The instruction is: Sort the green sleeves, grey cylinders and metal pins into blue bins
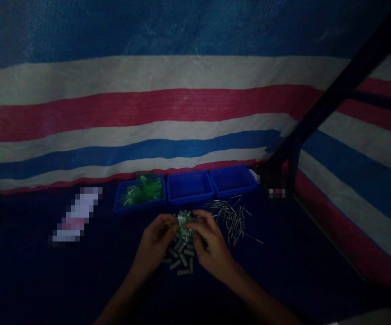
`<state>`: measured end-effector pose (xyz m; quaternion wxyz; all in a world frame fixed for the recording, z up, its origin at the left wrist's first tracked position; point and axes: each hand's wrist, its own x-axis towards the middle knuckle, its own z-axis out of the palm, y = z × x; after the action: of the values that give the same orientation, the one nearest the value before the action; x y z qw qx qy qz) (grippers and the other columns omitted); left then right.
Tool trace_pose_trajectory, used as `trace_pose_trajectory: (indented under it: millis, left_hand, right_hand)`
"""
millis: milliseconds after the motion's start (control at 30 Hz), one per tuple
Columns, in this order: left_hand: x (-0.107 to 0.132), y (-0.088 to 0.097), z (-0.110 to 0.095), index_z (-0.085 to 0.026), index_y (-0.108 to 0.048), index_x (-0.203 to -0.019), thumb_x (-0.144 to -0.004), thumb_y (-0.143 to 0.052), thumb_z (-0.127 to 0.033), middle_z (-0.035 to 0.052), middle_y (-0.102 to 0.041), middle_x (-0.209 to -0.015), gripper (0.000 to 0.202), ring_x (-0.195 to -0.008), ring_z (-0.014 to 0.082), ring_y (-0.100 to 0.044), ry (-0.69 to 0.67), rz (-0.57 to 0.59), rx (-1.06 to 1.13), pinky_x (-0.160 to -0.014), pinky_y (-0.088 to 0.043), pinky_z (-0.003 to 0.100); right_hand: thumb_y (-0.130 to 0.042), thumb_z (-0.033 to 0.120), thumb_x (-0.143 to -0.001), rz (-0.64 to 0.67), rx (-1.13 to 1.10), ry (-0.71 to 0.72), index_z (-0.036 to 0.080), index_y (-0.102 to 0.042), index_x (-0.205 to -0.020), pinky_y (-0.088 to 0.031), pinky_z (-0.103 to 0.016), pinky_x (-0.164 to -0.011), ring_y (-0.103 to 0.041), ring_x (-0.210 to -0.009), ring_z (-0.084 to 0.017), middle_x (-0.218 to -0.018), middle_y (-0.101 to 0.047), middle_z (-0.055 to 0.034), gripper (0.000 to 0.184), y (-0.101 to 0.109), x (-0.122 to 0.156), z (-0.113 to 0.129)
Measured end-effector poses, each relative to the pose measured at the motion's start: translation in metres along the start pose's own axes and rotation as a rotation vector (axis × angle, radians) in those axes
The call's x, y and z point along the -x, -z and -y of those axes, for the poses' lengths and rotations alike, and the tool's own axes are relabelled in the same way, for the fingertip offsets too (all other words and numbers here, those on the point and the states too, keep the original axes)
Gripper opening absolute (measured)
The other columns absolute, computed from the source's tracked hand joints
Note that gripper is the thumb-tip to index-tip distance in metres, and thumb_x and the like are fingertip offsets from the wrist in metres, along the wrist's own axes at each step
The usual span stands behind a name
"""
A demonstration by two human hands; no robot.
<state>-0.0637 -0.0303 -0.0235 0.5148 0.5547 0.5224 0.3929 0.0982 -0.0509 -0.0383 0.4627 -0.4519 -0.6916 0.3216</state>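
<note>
Clear packet: I have the small crinkled clear packet (183,220) up between the two hands, above the near edge of the loose heap; fingers meet it from both sides.
Left hand: the left hand (153,239) is curled, thumb and forefinger pinching the packet's left side; I cannot make out the other fingertips.
Right hand: the right hand (213,243) arches in, fingers bent over the packet's right side and pinching it; the thumb sits lower, and its exact contact I cannot tell.
Packet count: one between the hands; its contents too dim for me to count.
Grey pieces: short grey pieces (183,260) lie scattered on the dark blue tabletop (63,280), below and between the hands. I count at least seven, more part-hidden.
Metal rods: one loose pile of thin metal rods (236,223), right of the right hand, crossing at many angles; dozens, too tangled for my count.
Blue trays: three in a row beyond the hands: left tray (139,207), middle tray (190,186), right tray (232,180).
Green packets: heaped green packets (146,189) in the left tray; overlapping, number unclear to me.
Backdrop: one striped sheet (181,104) behind the trays.
</note>
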Motion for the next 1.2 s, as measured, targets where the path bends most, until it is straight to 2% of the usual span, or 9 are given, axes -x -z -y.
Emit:
trace_pose_trajectory:
  millis: [167,300,467,567,700,767,967,1133,1200]
  left_hand:
    - [0.009,0.003,0.009,-0.019,-0.059,-0.077,-0.080,-0.053,-0.019,0.0022,-0.060,-0.081,0.007,-0.076,0.0144,-0.057,-0.471,-0.078,-0.407,-0.068,-0.046,0.026]
    - [0.012,0.001,0.009,-0.023,-0.063,-0.081,-0.079,-0.054,-0.011,0.0027,-0.057,-0.088,0.015,-0.084,0.0153,-0.053,-0.745,-0.050,-0.579,-0.071,-0.045,0.026]
    - [0.012,0.000,0.006,-0.026,-0.064,-0.089,-0.077,-0.058,-0.017,0.0039,-0.054,-0.094,0.016,-0.090,0.0187,-0.050,-0.576,0.005,-0.588,-0.078,-0.043,0.032]
    - [0.012,0.003,0.000,-0.022,-0.063,-0.092,-0.079,-0.056,-0.031,0.0054,-0.055,-0.093,0.017,-0.089,0.0203,-0.052,-0.333,0.059,-0.392,-0.079,-0.043,0.033]
    - [0.011,0.007,-0.002,-0.016,-0.059,-0.077,-0.086,-0.038,-0.049,0.0018,-0.053,-0.070,0.040,-0.064,0.0149,-0.049,0.044,0.050,0.006,-0.060,-0.041,0.024]
    - [0.010,0.007,0.000,-0.016,-0.058,-0.077,-0.083,-0.043,-0.051,-0.0011,-0.049,-0.064,0.039,-0.056,0.0116,-0.044,0.137,0.048,0.128,-0.052,-0.036,0.020]
    - [0.004,0.017,-0.007,-0.017,-0.058,-0.078,-0.072,-0.063,-0.040,-0.0027,-0.053,-0.065,0.025,-0.058,0.0109,-0.048,0.064,0.022,0.041,-0.054,-0.039,0.020]
    - [-0.005,0.065,-0.022,-0.020,-0.058,-0.089,-0.074,-0.058,-0.039,0.0018,-0.062,-0.089,0.025,-0.084,0.0193,-0.058,-0.097,-0.203,-0.318,-0.075,-0.045,0.027]
    - [-0.010,0.091,-0.028,-0.020,-0.057,-0.095,-0.076,-0.055,-0.039,0.0024,-0.062,-0.093,0.026,-0.083,0.0192,-0.058,-0.094,-0.263,-0.476,-0.075,-0.045,0.029]
  right_hand:
    - [-0.054,0.020,-0.077,-0.086,-0.058,-0.157,0.020,-0.061,-0.084,-0.046,-0.032,-0.081,-0.049,-0.100,-0.019,-0.107,-0.042,-0.0073,0.010,0.001,-0.001,0.003]
    - [-0.051,0.030,-0.081,0.011,-0.259,-0.214,0.019,-0.061,-0.082,-0.045,-0.027,-0.068,-0.053,-0.077,-0.014,-0.084,-0.051,-0.0026,0.015,0.001,-0.002,0.004]
    - [-0.048,0.030,-0.084,-0.071,-0.226,-0.314,0.017,-0.063,-0.079,-0.040,-0.022,-0.052,-0.049,-0.055,-0.010,-0.059,-0.053,0.0023,0.021,-0.004,-0.002,0.000]
    - [-0.048,0.025,-0.084,-0.115,-0.090,-0.173,0.019,-0.066,-0.086,-0.044,-0.025,-0.059,-0.055,-0.062,-0.013,-0.068,-0.061,-0.0009,0.019,-0.003,0.000,-0.001]
    - [-0.050,0.018,-0.084,-0.084,0.093,0.052,0.023,-0.066,-0.098,-0.048,-0.028,-0.063,-0.057,-0.070,-0.014,-0.077,-0.062,-0.0034,0.023,-0.003,0.005,0.001]
    - [-0.050,0.015,-0.083,-0.057,0.117,0.117,0.024,-0.065,-0.101,-0.049,-0.027,-0.063,-0.058,-0.072,-0.014,-0.080,-0.060,-0.0043,0.025,-0.004,0.006,0.003]
    - [-0.048,0.010,-0.081,-0.006,0.108,0.126,0.023,-0.063,-0.104,-0.051,-0.029,-0.075,-0.056,-0.089,-0.016,-0.097,-0.056,-0.0067,0.030,-0.006,0.006,0.007]
    - [-0.051,0.014,-0.081,-0.005,0.142,0.059,0.022,-0.064,-0.097,-0.050,-0.032,-0.075,-0.056,-0.087,-0.016,-0.097,-0.054,-0.0066,0.022,-0.005,0.006,0.004]
    - [-0.051,0.015,-0.081,-0.008,0.145,0.061,0.022,-0.064,-0.096,-0.050,-0.031,-0.075,-0.056,-0.087,-0.016,-0.096,-0.054,-0.0063,0.021,-0.006,0.006,0.003]
